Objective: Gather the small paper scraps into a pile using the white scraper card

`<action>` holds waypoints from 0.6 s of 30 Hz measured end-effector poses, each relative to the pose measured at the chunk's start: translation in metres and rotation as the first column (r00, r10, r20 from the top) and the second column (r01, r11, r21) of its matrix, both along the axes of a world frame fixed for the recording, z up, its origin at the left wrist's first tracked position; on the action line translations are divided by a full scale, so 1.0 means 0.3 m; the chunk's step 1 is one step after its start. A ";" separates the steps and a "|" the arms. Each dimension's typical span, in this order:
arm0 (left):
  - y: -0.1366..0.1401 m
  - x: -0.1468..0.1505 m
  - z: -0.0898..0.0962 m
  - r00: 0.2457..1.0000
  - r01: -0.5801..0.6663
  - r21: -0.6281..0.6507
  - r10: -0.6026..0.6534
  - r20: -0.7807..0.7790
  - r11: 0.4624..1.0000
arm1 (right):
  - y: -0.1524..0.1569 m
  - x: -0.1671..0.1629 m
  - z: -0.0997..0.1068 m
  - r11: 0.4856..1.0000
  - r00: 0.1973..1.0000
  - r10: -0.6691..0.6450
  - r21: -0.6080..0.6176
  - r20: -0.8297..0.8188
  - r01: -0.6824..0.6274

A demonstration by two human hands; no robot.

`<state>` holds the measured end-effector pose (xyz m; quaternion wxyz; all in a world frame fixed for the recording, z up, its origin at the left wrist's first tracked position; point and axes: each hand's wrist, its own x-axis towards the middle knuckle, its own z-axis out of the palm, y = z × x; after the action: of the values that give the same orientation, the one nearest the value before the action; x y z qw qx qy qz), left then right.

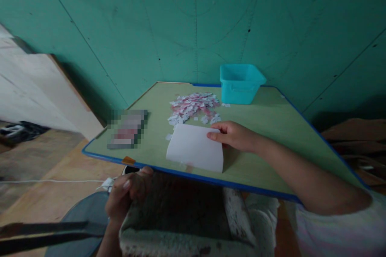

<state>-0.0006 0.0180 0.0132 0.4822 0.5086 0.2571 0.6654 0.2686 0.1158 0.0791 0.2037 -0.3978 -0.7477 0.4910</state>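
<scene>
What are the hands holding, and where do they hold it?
The right hand rests its fingers on the right edge of the white paper, pressing rather than gripping. The left hand, below the table, touches a fuzzy gray cloth; its grip is unclear.

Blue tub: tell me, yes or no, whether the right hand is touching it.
No. The right hand rests on the white sheet of paper, well apart from the blue tub at the table's far edge.

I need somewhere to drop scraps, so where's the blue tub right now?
The blue tub sits at the table's far edge by the wall, just right of the paper scraps.
</scene>
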 end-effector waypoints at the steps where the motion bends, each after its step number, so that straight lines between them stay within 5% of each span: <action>1: -0.001 0.000 0.000 1.000 -0.003 -0.002 0.003 0.005 1.000 | 0.001 0.000 -0.001 1.000 1.000 -0.003 0.016 0.007 0.003; 18: 0.004 -0.021 -0.020 1.000 0.026 -0.003 -0.026 -0.014 1.000 | -0.040 -0.033 -0.003 0.918 0.975 -0.138 0.391 0.173 0.060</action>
<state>-0.0069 0.0190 0.0071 0.4897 0.5160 0.2547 0.6550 0.2586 0.1038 0.0782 0.2275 -0.4342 -0.8246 0.2825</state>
